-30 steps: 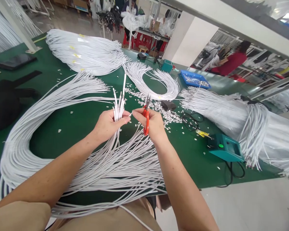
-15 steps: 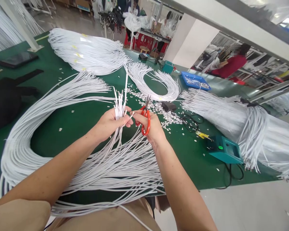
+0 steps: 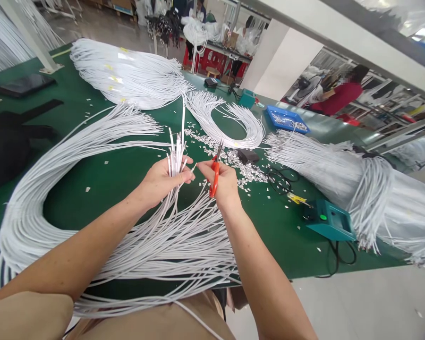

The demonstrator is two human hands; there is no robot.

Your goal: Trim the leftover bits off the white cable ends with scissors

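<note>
Nearest us, loose wires point(image 3: 170, 255) spread across the green table point(image 3: 272, 226), their long run going left and curving back around in a big loop. From these a bunch point(image 3: 177, 156) rises into our left hand point(image 3: 165, 182), clamped between thumb and fingers. The bunch stands almost upright, uneven tips up and slightly far, tails trailing down below our fist. One wire end leans right out of the bunch to our right hand point(image 3: 224, 183), whose thumb and forefinger close together at its tip; we cannot tell whether they grip it.

That same hand keeps the scissors point(image 3: 215, 177) against the palm, other fingers curled round the red handles. The long axis runs near to far; the blades point away and a little right, past our knuckles.

To the right sits a teal box point(image 3: 331, 224); beyond our hands lie silvery scraps point(image 3: 251, 174) beside a black block point(image 3: 248, 156). Right, a long sheaf point(image 3: 340, 160) lies partly in clear plastic. Farther, past a smaller coil point(image 3: 257, 132), a blue tray point(image 3: 282, 111) holds small silvery bits. Far left lies a big bundle point(image 3: 127, 73).
</note>
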